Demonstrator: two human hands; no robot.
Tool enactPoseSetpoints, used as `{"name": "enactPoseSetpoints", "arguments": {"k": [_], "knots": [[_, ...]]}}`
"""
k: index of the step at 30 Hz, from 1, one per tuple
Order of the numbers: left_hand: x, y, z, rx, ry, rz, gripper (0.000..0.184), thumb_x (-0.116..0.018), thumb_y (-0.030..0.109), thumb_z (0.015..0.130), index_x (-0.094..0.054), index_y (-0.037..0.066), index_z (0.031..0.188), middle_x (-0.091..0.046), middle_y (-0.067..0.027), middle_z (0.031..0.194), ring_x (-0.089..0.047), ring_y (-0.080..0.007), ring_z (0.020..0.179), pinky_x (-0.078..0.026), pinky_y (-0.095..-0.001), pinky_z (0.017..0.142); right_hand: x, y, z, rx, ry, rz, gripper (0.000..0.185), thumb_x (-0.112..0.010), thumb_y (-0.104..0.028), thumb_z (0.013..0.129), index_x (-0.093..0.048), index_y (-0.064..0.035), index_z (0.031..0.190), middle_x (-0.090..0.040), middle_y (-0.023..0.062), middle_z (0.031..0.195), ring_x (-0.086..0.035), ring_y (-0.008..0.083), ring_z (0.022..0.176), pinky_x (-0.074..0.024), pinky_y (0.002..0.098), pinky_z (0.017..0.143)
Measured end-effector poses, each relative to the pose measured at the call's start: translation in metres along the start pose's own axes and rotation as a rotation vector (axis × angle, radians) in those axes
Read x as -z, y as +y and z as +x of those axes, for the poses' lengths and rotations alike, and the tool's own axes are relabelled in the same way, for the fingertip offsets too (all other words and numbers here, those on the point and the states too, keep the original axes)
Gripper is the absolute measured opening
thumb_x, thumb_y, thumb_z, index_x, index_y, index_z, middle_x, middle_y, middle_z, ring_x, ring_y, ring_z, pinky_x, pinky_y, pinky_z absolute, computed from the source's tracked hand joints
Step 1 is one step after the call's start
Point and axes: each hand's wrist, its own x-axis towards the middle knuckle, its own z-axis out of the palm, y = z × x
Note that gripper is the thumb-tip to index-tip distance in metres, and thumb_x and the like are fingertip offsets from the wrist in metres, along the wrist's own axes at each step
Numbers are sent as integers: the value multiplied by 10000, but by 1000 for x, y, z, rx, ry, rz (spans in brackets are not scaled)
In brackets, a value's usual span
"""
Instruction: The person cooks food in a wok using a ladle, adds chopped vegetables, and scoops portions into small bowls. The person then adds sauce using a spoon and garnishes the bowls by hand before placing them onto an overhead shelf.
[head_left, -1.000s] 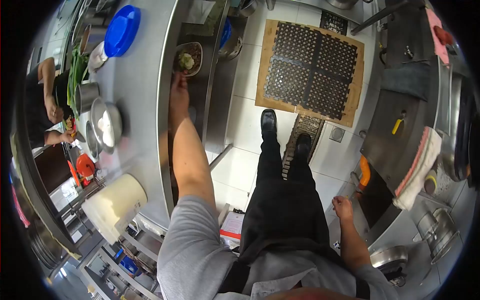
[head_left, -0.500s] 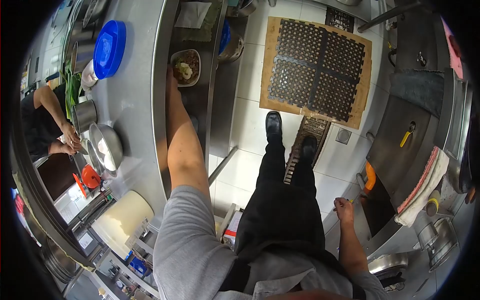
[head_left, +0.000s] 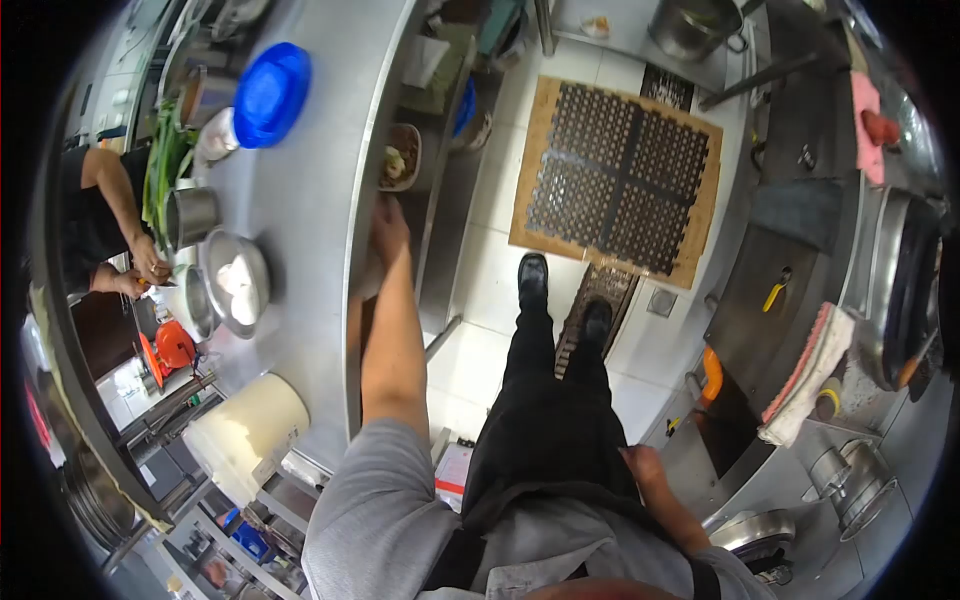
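My left hand (head_left: 390, 225) reaches into the under-counter shelf (head_left: 437, 150), just on the near side of a white bowl (head_left: 412, 170). Chopped brown and green food with a pale dollop fills the bowl. Blur and the angle hide the fingertips, so I cannot tell whether they touch the bowl's rim. My right hand (head_left: 643, 466) rests low against the side of my black apron (head_left: 550, 460), its fingers mostly out of sight.
The steel counter (head_left: 310, 200) carries a blue lid (head_left: 272, 95), a metal bowl with white contents (head_left: 238, 283) and a cream bucket (head_left: 250, 430). Across it, a co-worker's hands (head_left: 145, 270) work. A rubber mat (head_left: 625, 175) lies on the floor; a cloth (head_left: 808, 375) hangs at right.
The view has shifted, moving the counter rightward in frame. My left hand has drawn back slightly from beside the bowl. My right hand has come in from the side to my apron.
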Motion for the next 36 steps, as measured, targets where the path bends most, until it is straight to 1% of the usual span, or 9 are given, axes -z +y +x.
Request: {"name": "enactPoseSetpoints", "arguments": {"k": [2, 3, 5, 14, 18, 23, 27, 30, 36], "knots": [[15, -40, -61, -333, -87, 196, 429, -522, 273, 914, -525, -30, 1219, -563, -243, 1192, -553, -376, 1091, -429, -408, 940, 12, -9, -24, 18, 77, 77, 360, -576, -388, 864, -708, -54, 844, -647, 209, 804, -616, 397, 821, -478, 453, 783], [38, -17, -93, 129, -413, 169, 420, -555, 266, 886, -541, 14, 1221, -558, -250, 1186, -536, -365, 1116, -426, -431, 947, 20, -15, -34, 21, 127, 165, 382, -573, -400, 864, -706, -44, 826, -641, 214, 775, -609, 407, 810, -474, 456, 782], [59, -46, -149, -213, -504, 348, 420, -589, 275, 847, -566, 55, 1203, -531, -244, 1221, -501, -402, 1142, -424, -445, 950, 47, -32, -34, -38, 132, 56, 425, -576, -425, 854, -702, -27, 773, -635, 221, 757, -611, 400, 798, -474, 459, 772], [136, 78, -126, 100, -829, 121, 545, -418, 455, 917, -603, -2, 1148, -571, -255, 1178, -511, -378, 1154, -383, -419, 999, 187, -143, -46, 114, 467, 268, 495, -589, -495, 817, -682, -44, 637, -618, 141, 587, -640, 270, 609, -486, 386, 629], [81, 147, -64, -47, -950, 45, 562, -440, 482, 909, -590, 10, 1174, -561, -252, 1190, -492, -392, 1174, -365, -387, 1015, 208, -158, -53, 128, 524, 306, 493, -591, -497, 817, -675, -42, 646, -627, 150, 628, -634, 301, 643, -479, 406, 627], [-19, 268, -11, 91, -1033, -236, 476, -555, 412, 897, -597, 40, 1191, -657, -62, 984, -618, -130, 829, -498, -290, 641, 228, -127, -66, 202, 768, 315, 434, -589, -453, 836, -681, -44, 723, -629, 160, 675, -618, 351, 692, -478, 419, 641], [-108, 327, 9, -296, -1064, -21, 489, -559, 336, 888, -549, -4, 1239, -642, -136, 1118, -630, -239, 950, -486, -324, 820, 274, -108, -83, 210, 799, 476, 402, -579, -416, 851, -664, -24, 818, -637, 184, 809, -609, 367, 799, -475, 438, 712], [-127, 379, -2, -246, -1203, 10, 504, -567, 337, 867, -547, 7, 1247, -638, -177, 1125, -617, -275, 1022, -448, -336, 907, 323, -103, -103, 269, 962, 609, 329, -602, -342, 846, -665, -20, 865, -638, 171, 804, -615, 353, 783, -483, 415, 707], [-215, 530, -27, -738, -1152, 211, 486, -647, 321, 803, -592, 32, 1190, -676, -175, 991, -642, -261, 989, -478, -345, 867, 415, -66, -152, 342, 1280, 834, 191, -636, -171, 816, -657, -1, 902, -646, 151, 836, -632, 297, 728, -497, 350, 663]]}}
